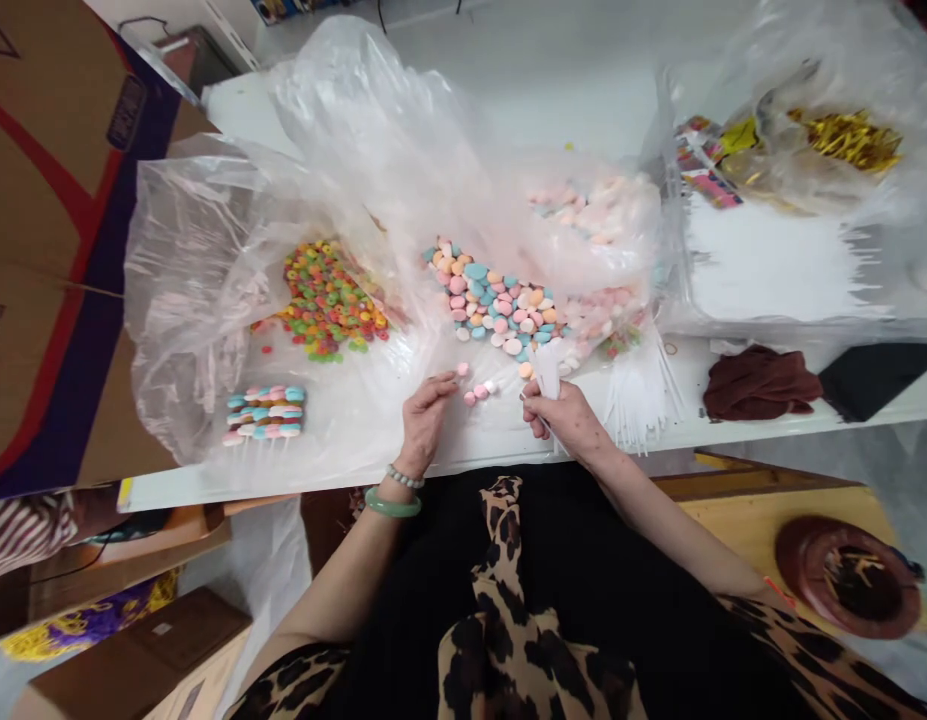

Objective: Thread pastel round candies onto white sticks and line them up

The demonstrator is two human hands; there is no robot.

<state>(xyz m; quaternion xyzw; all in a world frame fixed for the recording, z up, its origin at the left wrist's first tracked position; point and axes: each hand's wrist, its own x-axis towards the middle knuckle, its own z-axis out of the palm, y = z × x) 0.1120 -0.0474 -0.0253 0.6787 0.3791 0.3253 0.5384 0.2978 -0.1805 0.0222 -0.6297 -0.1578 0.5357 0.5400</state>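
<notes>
My left hand point(428, 412) is closed in a pinch, with a pink candy point(463, 370) at its fingertips. Just right of it, a few loose pink and white candies point(479, 391) lie on the plastic. My right hand point(560, 412) is wrapped round a bundle of flat white sticks point(547, 368). Beyond both hands spreads a pile of pastel pink, blue, white and orange candies point(500, 310) on a clear plastic bag point(403, 130). At the left, several finished-looking candy skewers point(265, 412) lie side by side, their white sticks pointing toward me.
Small colourful ring candies point(328, 300) are heaped at the left. More white sticks point(635, 395) fan out right of my right hand. A clear bin point(778, 260) of white sticks stands farther right, near a brown cloth point(759, 383). A large cardboard box point(50, 230) borders the table's left.
</notes>
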